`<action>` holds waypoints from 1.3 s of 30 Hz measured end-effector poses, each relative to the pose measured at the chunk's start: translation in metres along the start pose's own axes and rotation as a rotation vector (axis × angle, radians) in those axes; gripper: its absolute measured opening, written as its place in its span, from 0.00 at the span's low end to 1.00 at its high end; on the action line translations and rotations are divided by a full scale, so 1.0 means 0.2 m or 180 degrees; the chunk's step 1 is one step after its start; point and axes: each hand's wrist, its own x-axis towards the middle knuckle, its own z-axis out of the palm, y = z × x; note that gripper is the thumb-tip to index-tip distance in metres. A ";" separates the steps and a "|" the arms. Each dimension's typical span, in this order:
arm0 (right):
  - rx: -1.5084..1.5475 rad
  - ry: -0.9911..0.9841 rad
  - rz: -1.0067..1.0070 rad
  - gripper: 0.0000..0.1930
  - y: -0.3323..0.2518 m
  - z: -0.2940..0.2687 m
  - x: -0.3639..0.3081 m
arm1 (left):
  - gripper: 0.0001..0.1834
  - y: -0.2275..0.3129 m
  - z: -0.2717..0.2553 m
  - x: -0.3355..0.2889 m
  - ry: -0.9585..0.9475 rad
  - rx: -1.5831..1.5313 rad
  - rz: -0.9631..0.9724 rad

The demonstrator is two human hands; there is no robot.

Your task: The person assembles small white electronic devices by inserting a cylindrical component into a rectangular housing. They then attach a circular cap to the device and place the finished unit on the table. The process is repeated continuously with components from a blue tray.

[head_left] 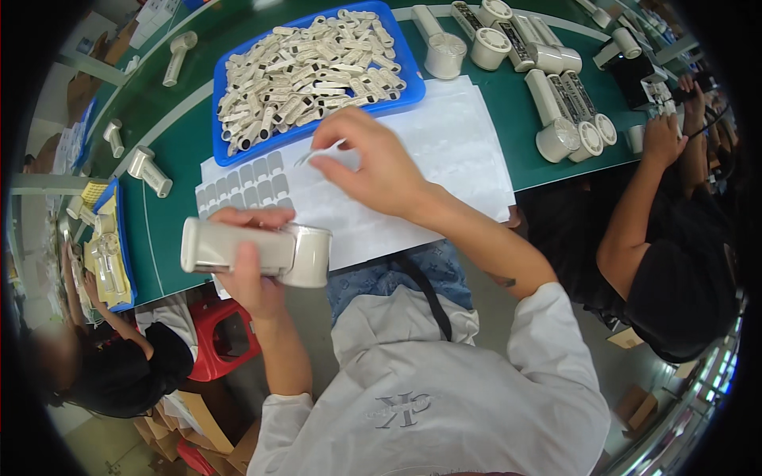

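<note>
My left hand (255, 279) is wrapped round a cream-white handheld device (238, 246) with a boxy handle and a rounded head, held tilted over the table's near edge. My right hand (373, 163) is closed in a pinch on a small, thin grey sticker (303, 158), partly hidden by the fingers. Below that hand lies a sheet of grey rounded stickers (252, 190), on top of large white paper (452, 151). Just beyond is a blue tray (418, 87) heaped with small, long cream plastic parts (309, 75), some bearing dark spots.
More cream devices (556, 139) stand and lie at the right back of the green table (508, 103). Several others, one a white device (149, 170), lie on the left. Co-workers sit either side, a bare arm (635, 206) at right. A red stool (222, 337) stands low left.
</note>
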 end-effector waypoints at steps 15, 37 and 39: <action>0.1128 0.0257 0.0179 0.25 -0.42 -0.34 -0.11 | 0.16 -0.27 0.36 0.24 -0.1474 0.1086 0.0762; 0.0586 -0.0230 0.0172 0.26 -0.38 -0.32 -0.09 | 0.17 -0.32 0.36 0.22 -0.1301 0.0899 0.0690; 0.0609 -0.0209 0.0196 0.26 -0.38 -0.32 -0.09 | 0.17 -0.32 0.36 0.22 -0.1310 0.0923 0.0647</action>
